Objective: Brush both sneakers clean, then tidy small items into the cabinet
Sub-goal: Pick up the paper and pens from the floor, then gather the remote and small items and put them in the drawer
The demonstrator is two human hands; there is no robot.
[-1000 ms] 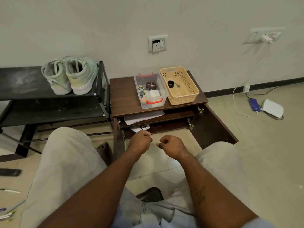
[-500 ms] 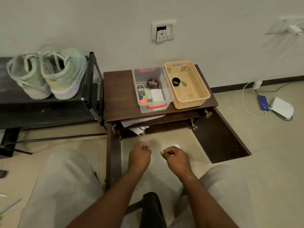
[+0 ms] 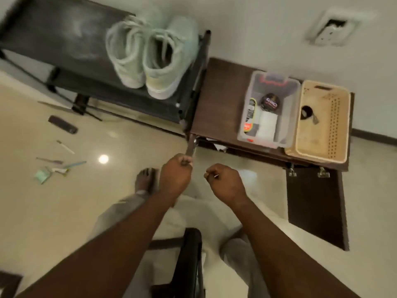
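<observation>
Two pale green sneakers (image 3: 150, 54) stand side by side on the top shelf of a black rack (image 3: 64, 39). To the rack's right stands the low brown cabinet (image 3: 217, 100), with its right door (image 3: 315, 205) swung open. My left hand (image 3: 175, 176) is curled in a fist just below the edge of the cabinet's left door (image 3: 190, 145); I cannot tell if it touches the door. My right hand (image 3: 225, 182) is curled too, beside it over the floor, with nothing seen in it.
On the cabinet top sit a clear box (image 3: 268, 108) holding a polish tin, a tube and a white cloth, and a beige basket (image 3: 322, 125). Pens and a green paper (image 3: 55, 166) and a dark remote (image 3: 62, 124) lie on the floor to the left. A black chair (image 3: 190, 259) is below me.
The view has risen and tilted, now looking down from higher up. Both fists stay curled and close together; the left one has come nearer to the left door's edge.
</observation>
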